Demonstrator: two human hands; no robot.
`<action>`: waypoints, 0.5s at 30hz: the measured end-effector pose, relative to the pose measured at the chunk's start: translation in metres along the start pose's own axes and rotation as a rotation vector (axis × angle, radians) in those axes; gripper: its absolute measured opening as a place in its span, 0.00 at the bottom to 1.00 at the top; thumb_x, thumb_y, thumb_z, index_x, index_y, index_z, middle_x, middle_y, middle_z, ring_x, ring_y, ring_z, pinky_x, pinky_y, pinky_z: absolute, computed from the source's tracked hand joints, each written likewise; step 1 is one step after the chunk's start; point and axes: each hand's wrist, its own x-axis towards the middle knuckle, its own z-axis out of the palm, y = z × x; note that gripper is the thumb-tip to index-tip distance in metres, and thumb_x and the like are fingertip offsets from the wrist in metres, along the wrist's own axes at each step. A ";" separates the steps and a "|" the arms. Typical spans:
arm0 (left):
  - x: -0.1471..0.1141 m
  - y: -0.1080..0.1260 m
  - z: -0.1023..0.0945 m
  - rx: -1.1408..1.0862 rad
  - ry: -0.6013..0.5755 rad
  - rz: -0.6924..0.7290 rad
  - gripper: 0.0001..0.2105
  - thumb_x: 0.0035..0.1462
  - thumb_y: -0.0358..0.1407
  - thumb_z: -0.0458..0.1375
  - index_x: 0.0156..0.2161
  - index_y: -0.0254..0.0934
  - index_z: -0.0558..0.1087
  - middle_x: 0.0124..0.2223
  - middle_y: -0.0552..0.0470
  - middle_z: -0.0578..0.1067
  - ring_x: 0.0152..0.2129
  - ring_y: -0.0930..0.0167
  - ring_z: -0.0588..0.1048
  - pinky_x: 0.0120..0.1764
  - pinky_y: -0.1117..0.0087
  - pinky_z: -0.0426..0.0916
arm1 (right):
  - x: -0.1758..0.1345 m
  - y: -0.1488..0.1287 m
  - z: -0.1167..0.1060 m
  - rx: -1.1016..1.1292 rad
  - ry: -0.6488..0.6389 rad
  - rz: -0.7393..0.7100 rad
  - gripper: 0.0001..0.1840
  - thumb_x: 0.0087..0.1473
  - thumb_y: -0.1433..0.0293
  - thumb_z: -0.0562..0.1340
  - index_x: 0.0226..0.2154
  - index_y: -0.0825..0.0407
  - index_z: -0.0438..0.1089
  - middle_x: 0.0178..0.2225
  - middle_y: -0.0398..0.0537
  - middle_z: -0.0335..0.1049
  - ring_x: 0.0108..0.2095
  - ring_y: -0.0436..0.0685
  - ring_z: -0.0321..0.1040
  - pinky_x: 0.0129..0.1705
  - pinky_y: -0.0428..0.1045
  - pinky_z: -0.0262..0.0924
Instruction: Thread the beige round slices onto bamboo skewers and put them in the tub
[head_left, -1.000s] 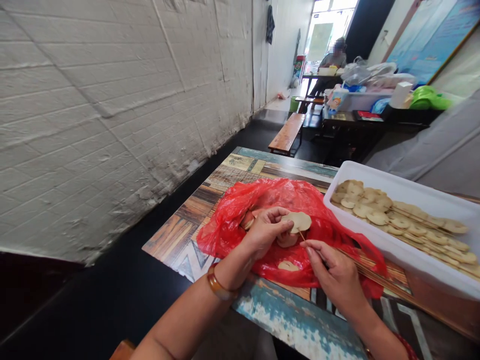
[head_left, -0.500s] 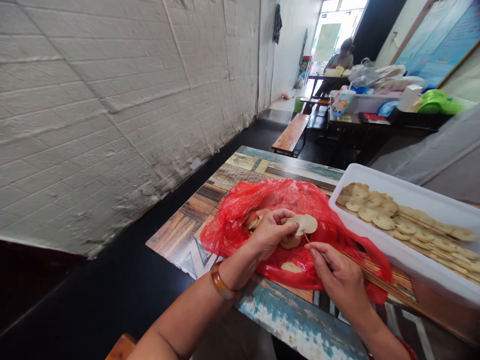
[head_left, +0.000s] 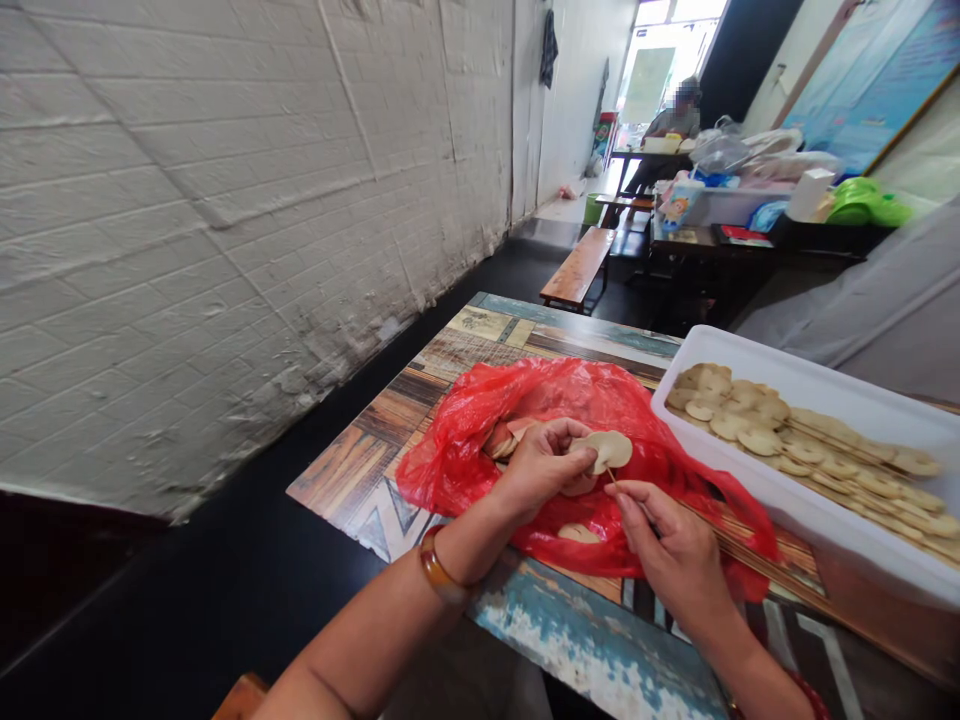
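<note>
Barely anything's shifting compared with half a second ago: my view is swinging a touch, so everything is sitting slightly further left, while both hands are keeping pretty much the same pose. Left hand [head_left: 544, 462] is pinching a pale slice [head_left: 613, 450], thumb and fingers clamped on its left side, and I'm holding it just above the red plastic bag [head_left: 450, 470]. Right hand [head_left: 667, 540] is gripping a thin stick [head_left: 612, 477], fingertips closed together on it, and the stick is meeting the slice's lower edge. Can't tell how far in it's going, tbh. More slices [head_left: 504, 440] are peeking out of the bag beside my left hand, and a loose slice [head_left: 579, 533] is lying near its front edge. A bunch of sticks [head_left: 787, 575] is resting to the right, running out past the bag across the patterned table [head_left: 352, 460]. Over on the right, a white tub [head_left: 817, 375] is holding rows of skewered slices [head_left: 757, 418], lying flat and overlapping. Further off, a wooden bench [head_left: 581, 265] is standing on the dark floor, and another person [head_left: 671, 125] is sitting at the far table.
</note>
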 end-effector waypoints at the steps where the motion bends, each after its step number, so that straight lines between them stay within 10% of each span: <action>1: 0.000 0.000 0.000 0.001 -0.002 -0.001 0.12 0.42 0.36 0.65 0.32 0.33 0.70 0.26 0.55 0.73 0.19 0.79 0.68 0.25 0.78 0.61 | 0.000 0.000 0.000 0.007 -0.002 0.010 0.12 0.59 0.66 0.54 0.34 0.51 0.72 0.27 0.45 0.76 0.27 0.52 0.73 0.33 0.45 0.66; 15: 0.003 -0.008 -0.007 -0.114 0.002 -0.014 0.16 0.40 0.38 0.67 0.34 0.33 0.71 0.28 0.54 0.74 0.20 0.78 0.69 0.25 0.78 0.61 | 0.000 0.003 0.001 0.038 -0.025 0.029 0.13 0.59 0.66 0.54 0.36 0.51 0.72 0.25 0.44 0.75 0.31 0.54 0.75 0.36 0.47 0.69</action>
